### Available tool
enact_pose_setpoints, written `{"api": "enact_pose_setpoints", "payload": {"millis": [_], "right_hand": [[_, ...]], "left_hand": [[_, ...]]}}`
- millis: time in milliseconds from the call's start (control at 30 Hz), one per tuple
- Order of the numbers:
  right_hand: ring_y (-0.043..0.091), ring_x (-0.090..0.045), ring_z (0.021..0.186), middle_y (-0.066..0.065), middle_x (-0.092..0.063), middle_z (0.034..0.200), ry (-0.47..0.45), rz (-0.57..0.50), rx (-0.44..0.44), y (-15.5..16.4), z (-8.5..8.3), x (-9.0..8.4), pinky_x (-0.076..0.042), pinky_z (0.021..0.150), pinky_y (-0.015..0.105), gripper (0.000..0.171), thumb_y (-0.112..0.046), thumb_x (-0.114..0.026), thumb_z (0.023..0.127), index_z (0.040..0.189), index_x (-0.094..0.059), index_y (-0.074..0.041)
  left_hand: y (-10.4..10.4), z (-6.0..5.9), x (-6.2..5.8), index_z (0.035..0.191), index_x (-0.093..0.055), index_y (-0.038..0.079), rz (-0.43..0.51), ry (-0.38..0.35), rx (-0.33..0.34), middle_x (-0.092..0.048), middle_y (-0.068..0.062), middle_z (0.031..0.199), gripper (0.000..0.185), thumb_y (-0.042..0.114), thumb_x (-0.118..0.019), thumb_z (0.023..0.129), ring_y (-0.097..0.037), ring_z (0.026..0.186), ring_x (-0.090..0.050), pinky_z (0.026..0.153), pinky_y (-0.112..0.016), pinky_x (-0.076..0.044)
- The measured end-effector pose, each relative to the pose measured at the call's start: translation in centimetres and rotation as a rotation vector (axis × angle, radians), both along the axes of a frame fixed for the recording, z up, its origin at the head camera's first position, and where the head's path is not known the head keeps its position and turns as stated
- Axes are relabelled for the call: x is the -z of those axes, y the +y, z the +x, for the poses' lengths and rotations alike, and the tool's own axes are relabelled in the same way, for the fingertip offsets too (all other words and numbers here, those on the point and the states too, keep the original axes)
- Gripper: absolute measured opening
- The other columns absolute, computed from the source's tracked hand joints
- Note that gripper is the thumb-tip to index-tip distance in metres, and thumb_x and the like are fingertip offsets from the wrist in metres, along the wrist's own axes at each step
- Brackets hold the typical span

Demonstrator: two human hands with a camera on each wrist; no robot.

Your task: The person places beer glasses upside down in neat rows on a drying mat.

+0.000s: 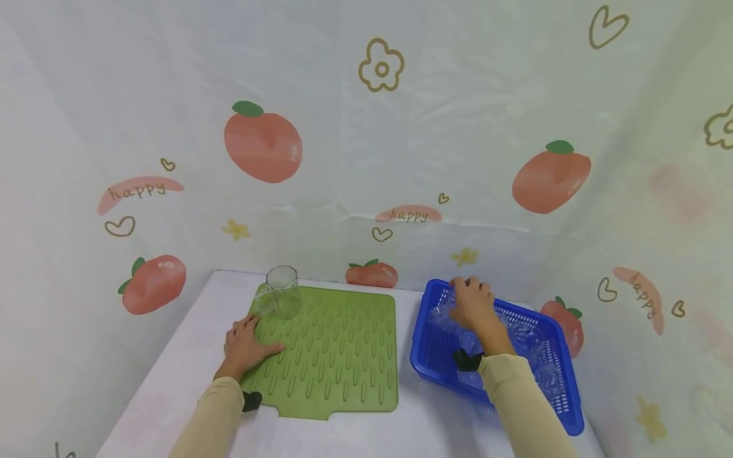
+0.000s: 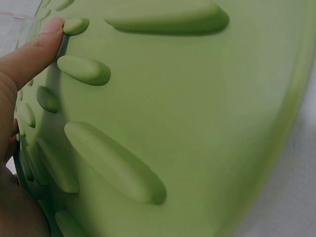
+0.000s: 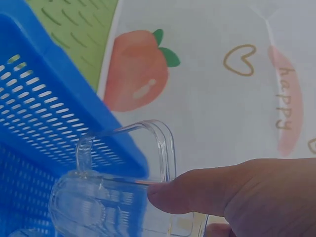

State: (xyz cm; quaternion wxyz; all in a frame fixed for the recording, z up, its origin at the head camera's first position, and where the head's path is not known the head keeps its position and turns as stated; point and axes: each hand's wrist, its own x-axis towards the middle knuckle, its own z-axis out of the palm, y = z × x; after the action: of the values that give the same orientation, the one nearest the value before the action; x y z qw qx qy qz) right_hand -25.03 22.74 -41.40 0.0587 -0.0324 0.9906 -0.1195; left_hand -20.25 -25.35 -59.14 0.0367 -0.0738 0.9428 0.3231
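In the head view, my left hand [image 1: 243, 346] rests on the left edge of the green drying mat [image 1: 343, 343], its fingers and thumb spread. A clear glass mug [image 1: 288, 302] stands at the mat's back left corner, just beyond those fingers, its handle to the left. Over the back left part of the blue basket [image 1: 420, 346], my right hand [image 1: 474, 305] grips another clear glass mug [image 3: 123, 202]. The right wrist view shows the thumb near its rim and the handle pointing up. The right hand's other fingers are mostly hidden there.
More clear glassware [image 1: 541, 350] lies in the basket's right part, too overlapped to tell apart. Mat and basket sit side by side on a white table [image 1: 418, 420], with white table between them. A fruit-printed white curtain [image 1: 343, 127] hangs behind and around the sides.
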Motion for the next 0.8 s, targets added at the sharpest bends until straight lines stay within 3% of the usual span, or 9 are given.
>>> {"api": "enact_pose_setpoints", "payload": {"millis": [433, 800], "right_hand": [[0.057, -0.035, 0.132, 0.035, -0.039, 0.141, 0.061, -0.027, 0.018, -0.3, 1.0, -1.6, -0.034, 0.108, 0.069, 0.061, -0.014, -0.073, 0.089, 0.143, -0.046, -0.003], [0.056, -0.037, 0.131, 0.034, -0.040, 0.142, 0.142, -0.074, -0.017, -0.4, 1.9, -2.3, -0.037, 0.105, 0.070, 0.058, -0.018, -0.075, 0.089, 0.140, -0.049, -0.009]], "left_hand": [[-0.1, -0.1, 0.4, 0.156, -0.027, -0.007, -0.002, -0.009, -0.003, -0.015, -0.030, 0.165, 0.114, 0.055, -0.083, 0.078, -0.060, 0.148, -0.009, 0.117, -0.076, -0.017], [-0.2, -0.2, 0.5, 0.156, -0.029, -0.007, 0.005, 0.006, -0.006, -0.016, -0.030, 0.165, 0.113, 0.054, -0.084, 0.078, -0.060, 0.148, -0.010, 0.117, -0.076, -0.016]]}}
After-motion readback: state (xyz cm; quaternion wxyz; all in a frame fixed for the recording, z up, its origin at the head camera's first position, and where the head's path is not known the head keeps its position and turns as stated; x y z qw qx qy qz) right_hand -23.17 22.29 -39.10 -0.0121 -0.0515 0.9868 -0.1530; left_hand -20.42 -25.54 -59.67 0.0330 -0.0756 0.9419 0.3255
